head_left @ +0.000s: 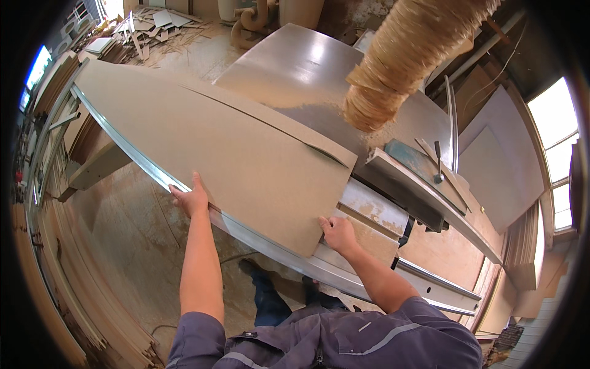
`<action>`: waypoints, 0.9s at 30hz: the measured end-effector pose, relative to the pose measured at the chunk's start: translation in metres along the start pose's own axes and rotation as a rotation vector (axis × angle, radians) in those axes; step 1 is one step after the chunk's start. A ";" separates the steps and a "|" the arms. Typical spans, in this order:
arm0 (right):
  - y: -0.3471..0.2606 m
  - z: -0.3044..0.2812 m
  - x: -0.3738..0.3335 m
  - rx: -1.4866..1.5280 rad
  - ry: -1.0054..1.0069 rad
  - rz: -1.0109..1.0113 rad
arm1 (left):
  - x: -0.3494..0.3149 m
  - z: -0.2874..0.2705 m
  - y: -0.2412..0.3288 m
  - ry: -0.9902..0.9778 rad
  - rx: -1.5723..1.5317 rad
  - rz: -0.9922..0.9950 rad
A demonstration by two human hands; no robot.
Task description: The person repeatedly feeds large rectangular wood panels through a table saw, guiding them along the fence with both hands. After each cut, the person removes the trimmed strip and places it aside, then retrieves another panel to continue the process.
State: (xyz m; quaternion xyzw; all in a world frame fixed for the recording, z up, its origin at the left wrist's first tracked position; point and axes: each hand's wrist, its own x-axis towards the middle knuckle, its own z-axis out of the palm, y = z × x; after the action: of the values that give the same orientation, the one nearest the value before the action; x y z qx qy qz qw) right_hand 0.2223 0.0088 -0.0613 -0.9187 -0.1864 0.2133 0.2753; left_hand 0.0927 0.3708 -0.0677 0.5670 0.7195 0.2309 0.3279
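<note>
Brown fibreboard sheet (233, 147) lies on the grey steel saw table (307, 67); left hand (192, 200) grips its near edge, fingers curled, right hand (337, 234) pinches its corner, amid a dusty workshop.

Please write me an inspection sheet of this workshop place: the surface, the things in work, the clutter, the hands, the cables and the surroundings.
Surface: grey metal saw table, dusted with sawdust; a metal rail runs along its near edge.
Job's things: large brown fibreboard panel lying flat on the table, with a long cut running through it.
Clutter: thin sticks and a small tool on the side ledge; offcuts piled on the floor at the far end.
Hands: left hand presses on the panel's near edge; right hand grips its near corner.
Cables: a thin cable on the floor, below the rail.
Surroundings: ribbed dust hose hanging over the table; stacked boards at right; windows.
</note>
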 end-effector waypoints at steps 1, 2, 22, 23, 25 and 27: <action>-0.008 0.004 0.002 0.006 -0.007 0.010 | 0.010 0.002 -0.001 0.026 -0.006 0.025; -0.014 0.011 0.003 0.030 -0.018 0.015 | 0.019 -0.001 0.001 0.006 -0.037 0.022; -0.211 0.032 0.065 -0.305 -0.018 -0.280 | 0.200 -0.028 -0.008 -0.096 -0.262 0.195; -0.230 0.016 0.083 -0.282 0.120 -0.333 | 0.205 -0.029 -0.006 -0.112 -0.249 0.203; -0.262 -0.015 0.130 -0.323 0.324 -0.424 | 0.223 -0.027 -0.012 -0.101 -0.237 0.263; -0.282 -0.031 0.172 -0.439 0.331 -0.442 | 0.242 -0.022 -0.022 -0.103 -0.238 0.287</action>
State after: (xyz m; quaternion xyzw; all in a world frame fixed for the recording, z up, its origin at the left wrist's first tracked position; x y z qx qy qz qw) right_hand 0.3189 0.2947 0.0778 -0.9155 -0.3750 -0.0481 0.1372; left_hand 0.0280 0.6000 -0.1193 0.6320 0.5811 0.3296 0.3928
